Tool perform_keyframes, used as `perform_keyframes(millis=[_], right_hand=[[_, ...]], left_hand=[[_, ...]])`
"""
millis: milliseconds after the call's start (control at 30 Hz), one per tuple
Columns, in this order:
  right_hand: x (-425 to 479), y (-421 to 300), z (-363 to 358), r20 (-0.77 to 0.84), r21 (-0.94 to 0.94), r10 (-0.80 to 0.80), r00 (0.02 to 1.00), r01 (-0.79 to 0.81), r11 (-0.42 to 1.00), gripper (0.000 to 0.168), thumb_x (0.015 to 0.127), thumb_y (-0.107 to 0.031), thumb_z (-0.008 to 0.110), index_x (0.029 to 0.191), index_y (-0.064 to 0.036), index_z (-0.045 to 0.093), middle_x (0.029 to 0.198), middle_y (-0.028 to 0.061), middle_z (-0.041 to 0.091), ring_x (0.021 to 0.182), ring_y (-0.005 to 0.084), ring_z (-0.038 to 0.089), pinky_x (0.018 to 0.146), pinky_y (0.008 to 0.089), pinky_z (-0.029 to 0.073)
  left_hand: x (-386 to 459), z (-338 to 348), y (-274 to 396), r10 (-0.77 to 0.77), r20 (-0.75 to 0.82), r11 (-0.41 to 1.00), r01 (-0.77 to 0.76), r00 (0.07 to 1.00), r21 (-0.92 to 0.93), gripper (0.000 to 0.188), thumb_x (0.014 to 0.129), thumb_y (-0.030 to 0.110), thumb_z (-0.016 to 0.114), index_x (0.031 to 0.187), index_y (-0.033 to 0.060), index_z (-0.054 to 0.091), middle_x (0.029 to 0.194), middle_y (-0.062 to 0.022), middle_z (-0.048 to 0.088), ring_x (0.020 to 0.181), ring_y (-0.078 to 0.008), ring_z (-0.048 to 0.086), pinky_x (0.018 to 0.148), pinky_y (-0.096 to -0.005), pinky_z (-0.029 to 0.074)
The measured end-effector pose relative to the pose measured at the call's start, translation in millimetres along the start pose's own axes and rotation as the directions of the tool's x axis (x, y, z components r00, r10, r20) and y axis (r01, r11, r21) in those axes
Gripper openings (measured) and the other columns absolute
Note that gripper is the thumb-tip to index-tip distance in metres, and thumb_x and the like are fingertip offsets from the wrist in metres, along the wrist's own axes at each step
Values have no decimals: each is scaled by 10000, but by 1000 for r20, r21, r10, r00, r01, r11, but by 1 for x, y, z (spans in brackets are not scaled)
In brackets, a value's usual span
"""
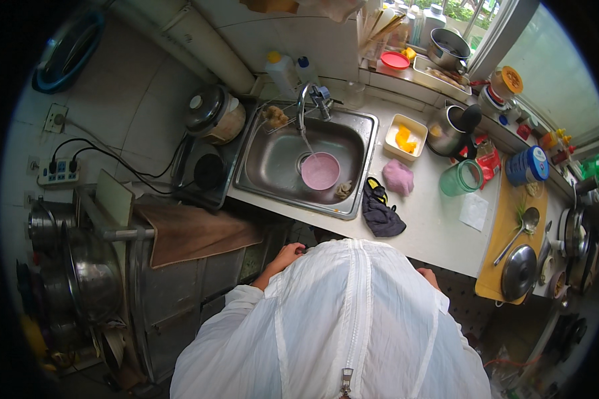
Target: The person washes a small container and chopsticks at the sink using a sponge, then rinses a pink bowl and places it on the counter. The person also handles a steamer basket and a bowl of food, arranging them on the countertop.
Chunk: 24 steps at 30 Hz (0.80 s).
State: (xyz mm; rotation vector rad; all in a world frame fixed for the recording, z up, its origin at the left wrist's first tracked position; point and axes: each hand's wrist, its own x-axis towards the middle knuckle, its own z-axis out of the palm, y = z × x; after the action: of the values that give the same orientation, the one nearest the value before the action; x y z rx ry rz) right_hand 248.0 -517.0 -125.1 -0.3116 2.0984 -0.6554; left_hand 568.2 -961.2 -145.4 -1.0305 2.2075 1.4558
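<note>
My left hand (289, 254) is low beside the white zipped jacket (324, 309), its fingers bent and partly hidden by the cloth. On the other side my right hand (429, 277) shows only in part, below the counter's front edge. Whether either hand holds something cannot be seen. Before me is a stainless steel sink (269, 164). Water runs from the curved faucet (302, 102) into a pink bowl (321, 172) on the sink's bottom. A crumpled wad (344, 189) lies in the basin's right front corner.
Right of the sink are a dark cloth item (383, 214), a pink cloth (398, 177), a cream tray (394, 149) with yellow pieces, an electric kettle (444, 144) and a green jar (456, 182). A ladle (516, 237) and pot lid (519, 272) rest on a yellow board. A rice cooker (214, 114) stands left.
</note>
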Motion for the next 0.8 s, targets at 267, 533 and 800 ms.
perform_keyframes(millis=[267,533,800], right_hand=[[-2,-7,3,8,9,-12,1000,12,1000,152,818,-62,647,940,-12,724,861,125,728,781,196,684,724,323,536],[-3,-11,8,3,-4,-16,1000,16,1000,164,800,-66,650,935,-11,725,854,130,729,772,202,691,719,325,540],[-1,-12,12,16,-13,-20,1000,20,1000,176,796,-68,650,944,-8,725,866,138,729,788,209,692,729,330,541]], left_hand=[[-4,-4,-3,-23,13,999,22,1000,23,419,811,187,709,1192,26,642,1070,-165,698,989,-264,676,856,-372,540],[-10,-4,-11,-6,-2,1000,6,1000,21,414,808,191,711,1183,30,646,1048,-159,704,963,-253,682,847,-364,544],[-13,0,-24,-26,-27,1000,26,999,-12,402,810,185,712,1178,35,649,1030,-155,707,945,-249,686,832,-357,547]])
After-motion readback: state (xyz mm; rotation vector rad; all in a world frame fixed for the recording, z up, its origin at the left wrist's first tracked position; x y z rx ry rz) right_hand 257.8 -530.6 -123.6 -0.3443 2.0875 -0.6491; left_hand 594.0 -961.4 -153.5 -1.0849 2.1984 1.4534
